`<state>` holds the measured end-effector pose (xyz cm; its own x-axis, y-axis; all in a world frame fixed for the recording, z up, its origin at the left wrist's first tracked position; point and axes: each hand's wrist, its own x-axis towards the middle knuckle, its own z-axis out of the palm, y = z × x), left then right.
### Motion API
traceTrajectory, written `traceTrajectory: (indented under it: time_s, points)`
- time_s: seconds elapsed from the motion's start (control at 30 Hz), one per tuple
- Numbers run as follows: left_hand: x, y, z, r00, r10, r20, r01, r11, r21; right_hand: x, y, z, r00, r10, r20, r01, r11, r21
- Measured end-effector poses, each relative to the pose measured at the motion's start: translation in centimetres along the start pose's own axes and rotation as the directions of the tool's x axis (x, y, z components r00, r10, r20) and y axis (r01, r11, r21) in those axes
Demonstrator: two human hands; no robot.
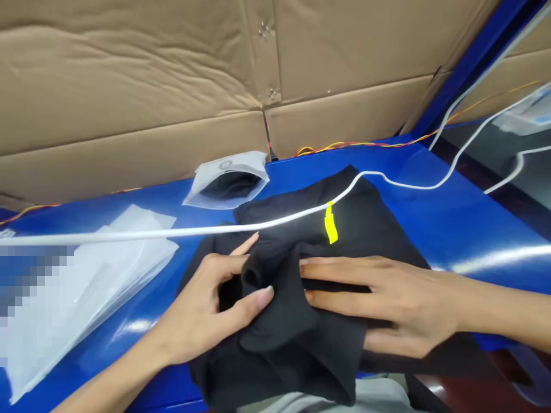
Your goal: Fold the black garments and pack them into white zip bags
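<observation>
A black cloth garment lies bunched and partly folded over the front edge of the blue table. My left hand pinches a raised fold of it, thumb on top and fingers tucked behind the cloth. On the right, my right hand reaches in with fingers stretched out and spread, its fingertips against the edge of the same fold. Its thumb is hidden. A white cable runs across above the garment and my left fingertips, with a yellow tag hanging from it.
A white pouch with something black inside sits at the table's back. White translucent plastic bags lie on the left of the blue table. Brown cardboard panels close off the back, with red and yellow wires along their foot.
</observation>
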<state>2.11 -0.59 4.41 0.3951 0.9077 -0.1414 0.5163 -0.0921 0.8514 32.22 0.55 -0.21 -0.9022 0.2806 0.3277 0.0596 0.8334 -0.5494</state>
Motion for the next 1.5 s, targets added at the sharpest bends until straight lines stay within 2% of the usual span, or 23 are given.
traceTrajectory:
  time_s: [0.13, 0.2, 0.27, 0.33, 0.43, 0.5, 0.63, 0.73, 0.8, 0.9, 1.0, 1.1, 1.17, 1.27, 1.37, 1.5]
  points:
    - [-0.6, -0.2, 0.4, 0.994, 0.103, 0.044, -0.108, 0.983, 0.148, 0.6, -0.1, 0.6, 0.999, -0.019, 0.029, 0.022, 0.992, -0.127]
    - [-0.7, -0.6, 0.8, 0.997, 0.064, 0.032, -0.068, 0.988, 0.137, 0.5, 0.0, 0.7, 0.999, -0.028, 0.033, 0.033, 0.987, -0.155]
    - [-0.6, -1.2, 1.0, 0.999, -0.033, -0.032, 0.033, 0.999, 0.025, 0.3, 0.3, 0.8, 0.999, -0.035, -0.010, 0.032, 0.979, -0.201]
    - [-0.6, -2.0, 0.9, 0.980, -0.163, -0.116, 0.144, 0.976, -0.163, -0.1, 0.7, 0.9, 0.992, -0.059, -0.110, 0.028, 0.964, -0.263]
    - [-0.5, -2.9, 0.5, 0.918, -0.367, -0.152, 0.266, 0.852, -0.450, -0.3, 1.0, 1.2, 0.958, -0.099, -0.271, 0.004, 0.944, -0.331]
    - [-0.3, -3.0, 0.3, 0.893, -0.428, -0.137, 0.294, 0.787, -0.543, -0.3, 0.9, 1.3, 0.928, -0.089, -0.362, -0.043, 0.939, -0.341]
    - [-0.2, -2.6, 0.7, 0.908, -0.406, -0.108, 0.270, 0.761, -0.590, 0.0, 0.5, 1.9, 0.896, 0.038, -0.443, -0.183, 0.939, -0.290]
    - [-0.7, -3.1, 1.1, 0.905, -0.409, -0.119, 0.275, 0.773, -0.572, 0.3, 0.3, 2.2, 0.909, 0.182, -0.375, -0.286, 0.928, -0.241]
    - [-1.2, -3.9, 1.0, 0.913, -0.387, -0.132, 0.268, 0.810, -0.522, 0.4, 0.2, 2.2, 0.922, 0.226, -0.315, -0.295, 0.936, -0.192]
    - [-2.0, -5.2, 0.7, 0.937, -0.320, -0.144, 0.226, 0.864, -0.449, 0.5, 0.3, 1.8, 0.918, 0.230, -0.322, -0.274, 0.957, -0.097]
    - [-2.4, -5.3, 0.5, 0.953, -0.284, -0.105, 0.215, 0.879, -0.425, 0.5, 0.2, 1.5, 0.895, 0.209, -0.395, -0.246, 0.968, -0.044]
    - [-1.9, -4.0, 0.8, 0.962, -0.270, 0.034, 0.251, 0.833, -0.493, 0.5, 0.0, 1.4, 0.856, 0.156, -0.493, -0.233, 0.968, -0.097]
    - [-1.4, -2.9, 1.1, 0.964, -0.254, 0.081, 0.255, 0.793, -0.553, 0.5, -0.2, 1.5, 0.828, 0.153, -0.540, -0.267, 0.954, -0.139]
    - [-0.8, -2.1, 1.5, 0.965, -0.253, 0.075, 0.249, 0.780, -0.575, 0.6, -0.2, 1.5, 0.832, 0.214, -0.512, -0.333, 0.931, -0.150]
    - [-0.6, -2.1, 1.6, 0.957, -0.274, 0.090, 0.272, 0.753, -0.599, 0.5, 0.1, 1.5, 0.838, 0.268, -0.476, -0.382, 0.911, -0.159]
    - [-0.6, -2.2, 1.2, 0.936, -0.343, 0.074, 0.302, 0.680, -0.668, 0.2, 0.4, 1.4, 0.833, 0.211, -0.512, -0.374, 0.896, -0.239]
